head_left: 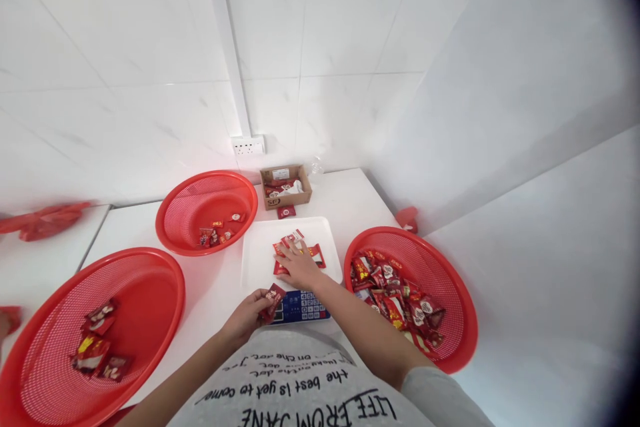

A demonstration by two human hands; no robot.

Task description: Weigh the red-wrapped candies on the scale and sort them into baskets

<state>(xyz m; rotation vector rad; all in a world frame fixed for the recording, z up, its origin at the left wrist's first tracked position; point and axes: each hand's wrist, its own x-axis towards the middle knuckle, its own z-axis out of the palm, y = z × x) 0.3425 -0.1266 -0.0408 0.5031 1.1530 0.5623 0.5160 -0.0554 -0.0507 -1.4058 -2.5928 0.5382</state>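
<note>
My left hand (249, 312) pinches a small dark red snack packet (273, 300) just in front of the scale's blue keypad (300, 307). My right hand (300, 265) lies with fingers spread over several red snack packets (316, 255) on the white scale tray (257, 250). The palm partly covers these packets, so I cannot tell whether the fingers grip one. To the right of my right arm stands a red mesh basket (463, 310) heaped with red packets (395, 300).
Two more red baskets stand on the left, a near one (150, 320) and a far one (175, 203), each with some packets. A small cardboard box (287, 199) holding packets sits behind the scale, with one packet (286, 212) before it. A wall socket (249, 145) is above.
</note>
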